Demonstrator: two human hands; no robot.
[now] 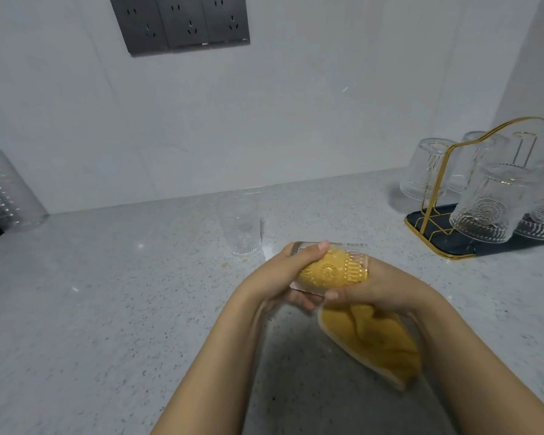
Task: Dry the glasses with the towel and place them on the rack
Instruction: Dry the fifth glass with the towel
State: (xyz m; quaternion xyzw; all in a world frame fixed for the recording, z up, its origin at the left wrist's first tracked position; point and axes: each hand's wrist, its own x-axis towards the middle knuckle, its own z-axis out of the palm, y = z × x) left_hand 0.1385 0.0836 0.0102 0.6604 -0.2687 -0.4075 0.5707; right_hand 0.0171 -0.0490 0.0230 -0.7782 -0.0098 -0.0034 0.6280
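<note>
Lying crosswise between both gripping hands (pixel 327 284), towel-stuffed glass (pixel 330 270), mouth rightward, base left

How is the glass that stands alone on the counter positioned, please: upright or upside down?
Upright: the lone glass stands on its narrower base on the counter, with its wider rim on top.

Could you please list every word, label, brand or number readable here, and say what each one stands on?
Nothing here can be read.
Socket panel: small pale marks at the lower right corners of two plates, too small and blurred to read.
Held glass, standing glass, rack, towel: embossed patterns or plain surfaces, no text visible.
</note>
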